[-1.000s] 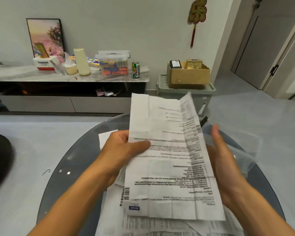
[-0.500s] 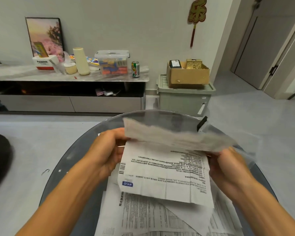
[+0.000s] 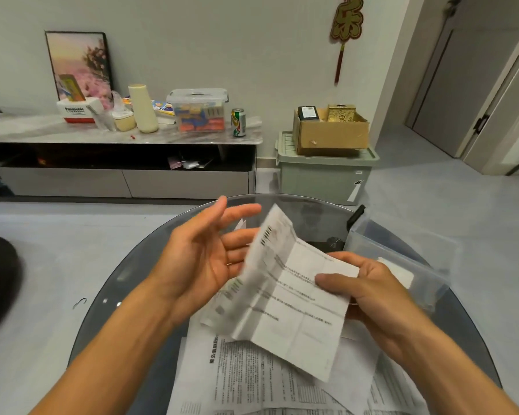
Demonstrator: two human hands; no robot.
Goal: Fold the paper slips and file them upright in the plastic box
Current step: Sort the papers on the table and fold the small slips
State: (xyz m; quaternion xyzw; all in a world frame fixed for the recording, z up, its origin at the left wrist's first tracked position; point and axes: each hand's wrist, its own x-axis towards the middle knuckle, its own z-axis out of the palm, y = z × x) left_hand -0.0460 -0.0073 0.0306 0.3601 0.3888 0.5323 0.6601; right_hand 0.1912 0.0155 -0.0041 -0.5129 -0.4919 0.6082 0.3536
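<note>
Plastic box [image 3: 396, 262] right of loose slips [image 3: 252, 375] on round table [image 3: 126, 280].

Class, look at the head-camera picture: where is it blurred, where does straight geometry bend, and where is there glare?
Head view: motion blur smears the left edge of the folded white paper slip; the grey door frame leans from wide-angle distortion; small glints sit on the round dark glass table; the green drinks can stays sharp.
</note>
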